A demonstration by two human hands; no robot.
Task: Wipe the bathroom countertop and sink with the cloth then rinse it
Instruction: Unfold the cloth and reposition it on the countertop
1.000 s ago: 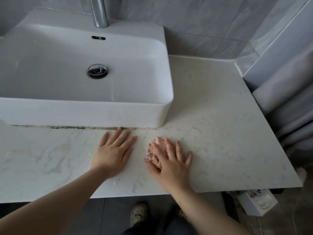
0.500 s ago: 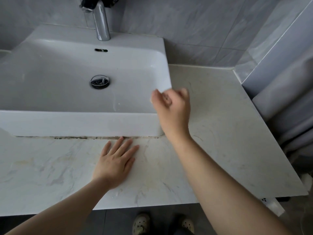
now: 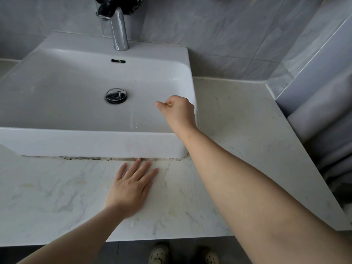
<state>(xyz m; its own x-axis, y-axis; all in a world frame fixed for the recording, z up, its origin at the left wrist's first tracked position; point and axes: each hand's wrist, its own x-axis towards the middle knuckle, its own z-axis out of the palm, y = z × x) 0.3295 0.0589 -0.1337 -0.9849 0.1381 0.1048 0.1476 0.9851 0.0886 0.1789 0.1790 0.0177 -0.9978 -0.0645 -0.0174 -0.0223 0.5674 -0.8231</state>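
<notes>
My right hand [image 3: 178,113] is curled into a fist over the right inner side of the white sink [image 3: 91,143], just inside its right rim. The cloth is not on the countertop; it is almost wholly hidden inside that fist. My left hand [image 3: 133,185] rests flat, fingers spread, on the marbled white countertop [image 3: 238,134] in front of the sink, fingertips near the dark grimy seam [image 3: 85,158] under the sink's front wall.
A chrome faucet [image 3: 119,29] stands at the back of the sink with something black bunched above it. The drain plug [image 3: 116,96] sits mid-basin. A grey curtain [image 3: 331,134] hangs at the counter's right edge. My shoes [image 3: 159,254] show below the front edge.
My right hand lifted the cloth off the countertop, closed round it and moved up and left over the sink basin. My left hand stayed flat on the counter.
</notes>
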